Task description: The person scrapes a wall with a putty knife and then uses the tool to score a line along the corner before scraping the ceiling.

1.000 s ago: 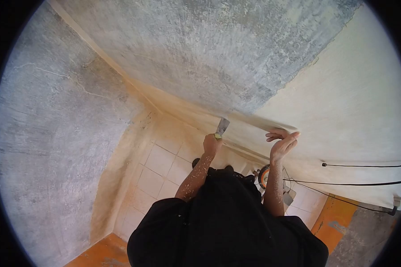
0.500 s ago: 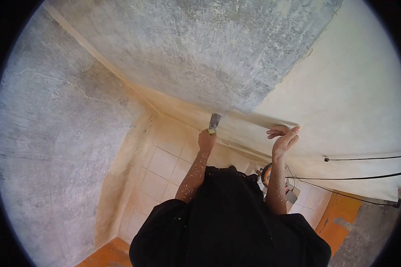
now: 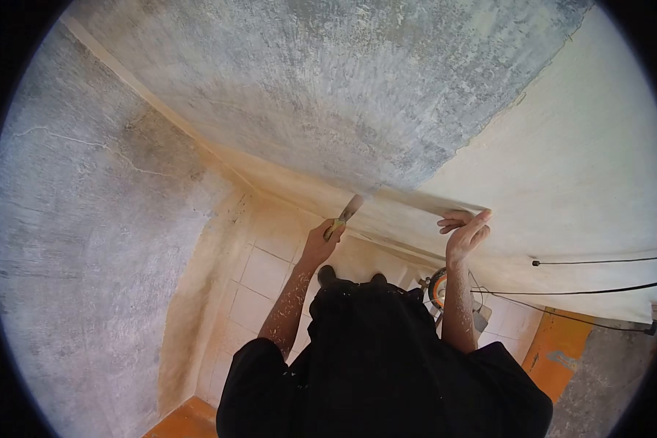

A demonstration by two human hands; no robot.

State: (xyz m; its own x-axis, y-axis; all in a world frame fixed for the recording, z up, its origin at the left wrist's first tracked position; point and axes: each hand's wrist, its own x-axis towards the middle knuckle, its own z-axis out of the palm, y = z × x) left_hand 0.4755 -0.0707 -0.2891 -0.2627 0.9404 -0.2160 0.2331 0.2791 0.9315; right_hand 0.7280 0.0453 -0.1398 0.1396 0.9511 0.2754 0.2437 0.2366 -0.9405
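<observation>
A scraper [image 3: 352,207] with a flat metal blade and a yellowish handle is gripped in my left hand [image 3: 324,241], its blade pointing up toward the wall. Beside the blade, the bare grey wall surface [image 3: 358,109] meets a cream painted area [image 3: 562,153] along a ragged edge. My right hand [image 3: 466,235] has its fingers stretched out, with the fingertips at the cream wall; it holds nothing. Small pale flakes stick to both forearms.
A second scraped wall [image 3: 87,241] with a crack joins at a corner on the left. Tiled floor [image 3: 263,271] lies below. Black cables [image 3: 577,293] run at the right, near a round orange-and-black object [image 3: 437,286]. My shoes [image 3: 327,274] show below me.
My left hand has moved slightly left and down, and the scraper has turned so its blade shows more edge-on. The right hand stays nearly in place.
</observation>
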